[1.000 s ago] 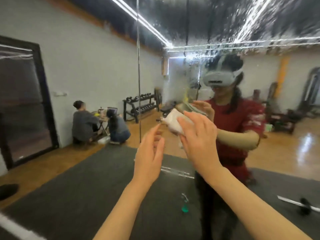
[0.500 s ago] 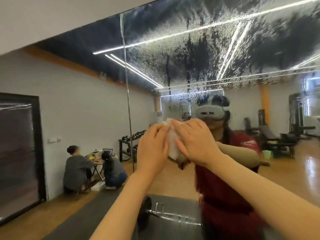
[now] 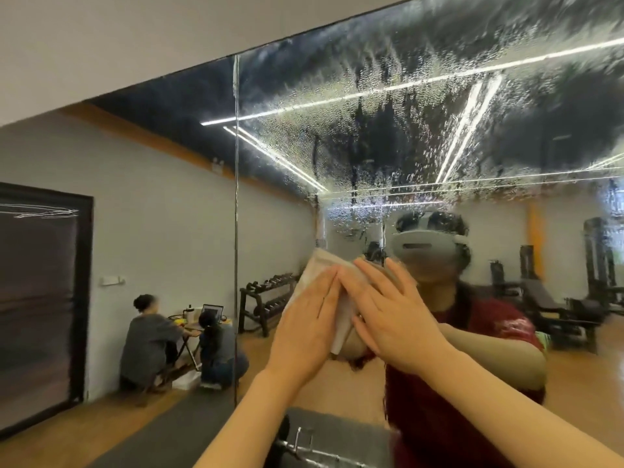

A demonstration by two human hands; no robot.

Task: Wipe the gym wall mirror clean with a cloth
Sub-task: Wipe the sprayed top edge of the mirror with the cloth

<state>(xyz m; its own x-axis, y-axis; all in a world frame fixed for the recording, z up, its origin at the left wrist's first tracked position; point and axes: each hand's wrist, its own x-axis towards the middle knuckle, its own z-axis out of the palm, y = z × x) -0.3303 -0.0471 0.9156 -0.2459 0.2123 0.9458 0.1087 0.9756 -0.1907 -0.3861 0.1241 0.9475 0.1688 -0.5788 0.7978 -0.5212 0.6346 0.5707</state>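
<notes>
I am pressing the soft, light cloth flat against the wet mirror with 2 open hands, left hand and right hand, fingers straight.

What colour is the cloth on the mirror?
White; the cloth shows in the head view, pressed under both hands.

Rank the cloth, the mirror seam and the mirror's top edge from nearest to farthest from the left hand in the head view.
1. cloth: under the left hand, pressed to the glass.
2. mirror seam: the vertical line off to the hand's left.
3. top edge: high above, where the mirror meets the wall.
</notes>
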